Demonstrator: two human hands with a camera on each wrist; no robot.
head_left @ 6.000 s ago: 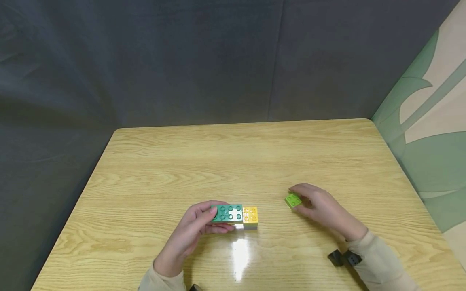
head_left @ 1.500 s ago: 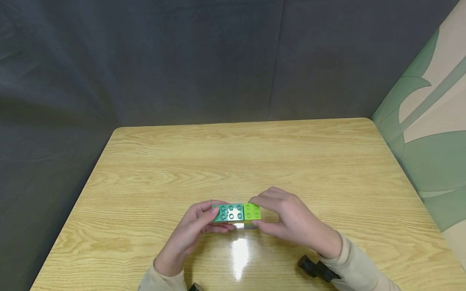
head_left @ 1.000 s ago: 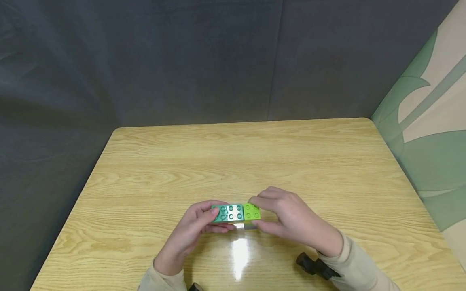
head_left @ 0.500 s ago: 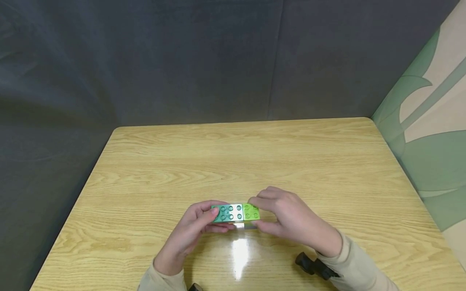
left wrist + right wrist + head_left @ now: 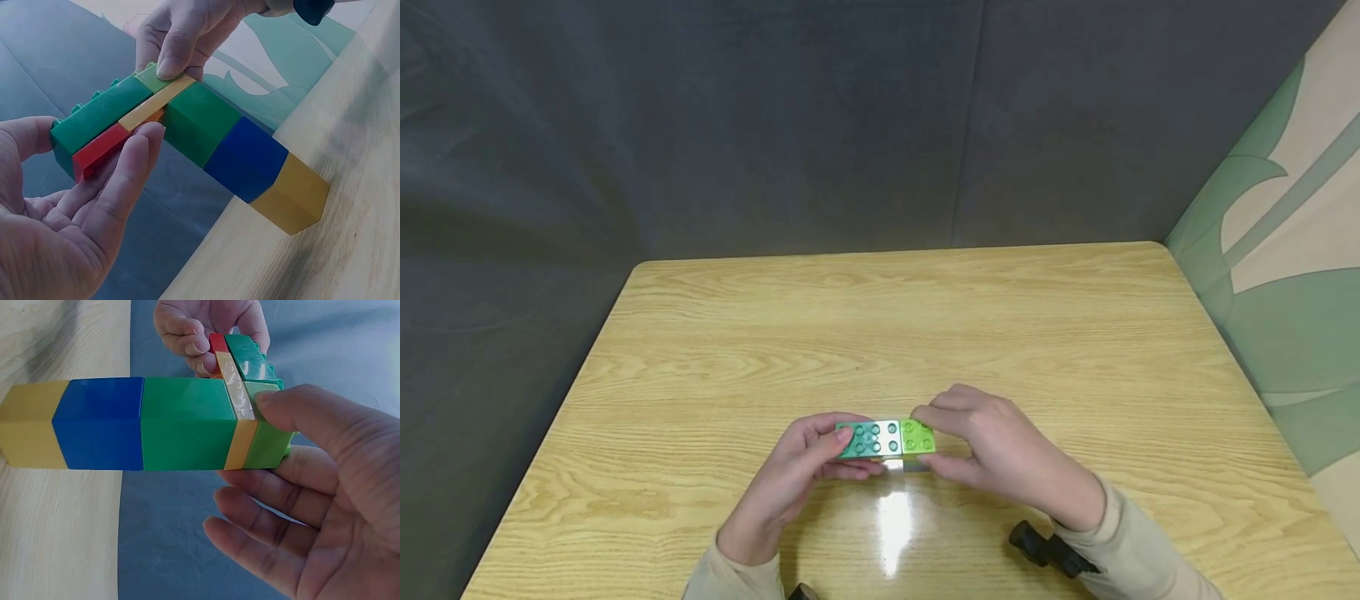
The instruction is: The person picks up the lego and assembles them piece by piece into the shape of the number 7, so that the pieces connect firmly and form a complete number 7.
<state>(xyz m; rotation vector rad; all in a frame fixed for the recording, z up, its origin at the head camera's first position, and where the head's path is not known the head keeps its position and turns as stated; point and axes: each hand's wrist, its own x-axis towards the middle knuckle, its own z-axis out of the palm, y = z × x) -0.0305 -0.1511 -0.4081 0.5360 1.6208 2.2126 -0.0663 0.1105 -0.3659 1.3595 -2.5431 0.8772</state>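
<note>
A stack of toy building bricks stands on the table between my hands. From the bottom, the left wrist view shows a yellow brick [image 5: 292, 195], a blue brick [image 5: 247, 159] and a green brick [image 5: 203, 119], then a thin yellow brick [image 5: 150, 106] reaching sideways to a red one [image 5: 97, 149]. A bit of orange shows underneath. On top lie a long dark green brick [image 5: 872, 440] and a lime brick [image 5: 918, 437], end to end. My left hand [image 5: 797, 467] holds the overhanging end, thumb on the dark green brick, fingers below. My right hand [image 5: 1000, 437] pinches the lime brick.
The wooden table [image 5: 737, 350] bears the stack near its front middle. A dark curtain [image 5: 805, 133] hangs behind and to the left. At the right is a panel with green leaf shapes [image 5: 1307, 358]. Black wrist gear [image 5: 1048, 550] hangs under the right sleeve.
Six seconds ago my right hand held the lime brick apart, to the right. It then came left onto the exposed yellow end beside the dark green brick. Both hands have hardly moved since.
</note>
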